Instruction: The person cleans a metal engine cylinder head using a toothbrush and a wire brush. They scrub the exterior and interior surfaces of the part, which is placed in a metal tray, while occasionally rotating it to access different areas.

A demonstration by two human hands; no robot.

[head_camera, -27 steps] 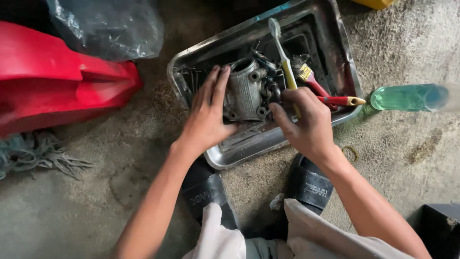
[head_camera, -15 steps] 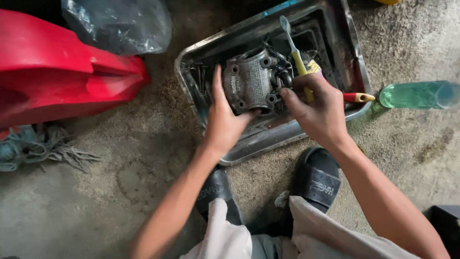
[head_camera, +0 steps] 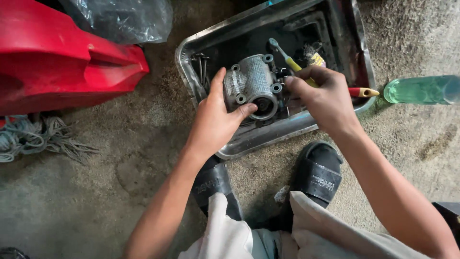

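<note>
The ground is a rough grey concrete floor point(head_camera: 96, 192), stained and gritty, seen from above by a person squatting over it. One dented, oblong metal tray point(head_camera: 292, 128) lies on the floor, its inside dark with oily grime.

One grey cast-metal engine part with round bolt bosses and a ribbed face point(head_camera: 251, 85) sits over the tray. The left hand point(head_camera: 213, 122) grasps it: the index finger runs up its left edge and the thumb presses across its lower front beside a round bore. Just to the right of those fingers point(head_camera: 219, 81), the right hand point(head_camera: 326, 98) is clenched around one yellow-handled toothbrush point(head_camera: 289, 58), whose head points up and left above the part's top right corner. Beyond the right fingers, one red-handled brush with a yellow tip point(head_camera: 362, 92) lies over the tray's right rim. A few dark bolts point(head_camera: 202, 64) stand in the tray above the left fingertips; their exact count cannot be told.

Well to the right of the right hand lies one clear green plastic bottle point(head_camera: 421, 89) on its side. Far left of the left hand are one glossy red plastic body panel point(head_camera: 57, 67), one crumpled clear plastic bag point(head_camera: 120, 19) and one tangle of grey string point(head_camera: 43, 141). Below the hands, two black rubber sandals point(head_camera: 318, 175) stand on the floor, one under each forearm.
</note>
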